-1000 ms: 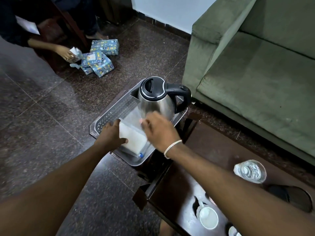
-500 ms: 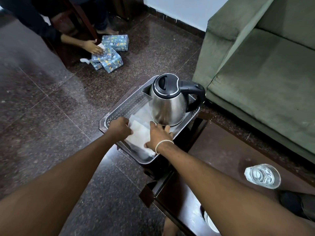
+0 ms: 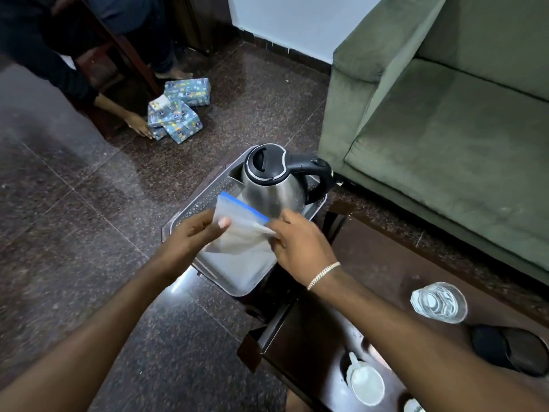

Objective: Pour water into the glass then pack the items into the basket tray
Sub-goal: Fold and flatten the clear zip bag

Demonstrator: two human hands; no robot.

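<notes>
A steel kettle (image 3: 271, 190) with a black lid and handle stands at the far end of the grey basket tray (image 3: 237, 276), which sits on the corner of a dark table. Above the tray's near half I hold up a clear zip bag (image 3: 237, 230) with a blue seal strip. My left hand (image 3: 190, 242) pinches its left edge and my right hand (image 3: 300, 243) pinches its right edge. A glass of water (image 3: 438, 303) stands on the table to the right, apart from both hands.
A white cup (image 3: 367, 385) with a spoon and a black round object (image 3: 511, 349) sit on the dark table (image 3: 371, 263) near me. A green sofa (image 3: 445, 123) fills the right. On the floor at back left another person's hand (image 3: 138, 126) touches blue wrapped packs (image 3: 176, 114).
Both hands were low in the tray on the white packet; now they have lifted the zip bag up off the tray floor, in front of the kettle.
</notes>
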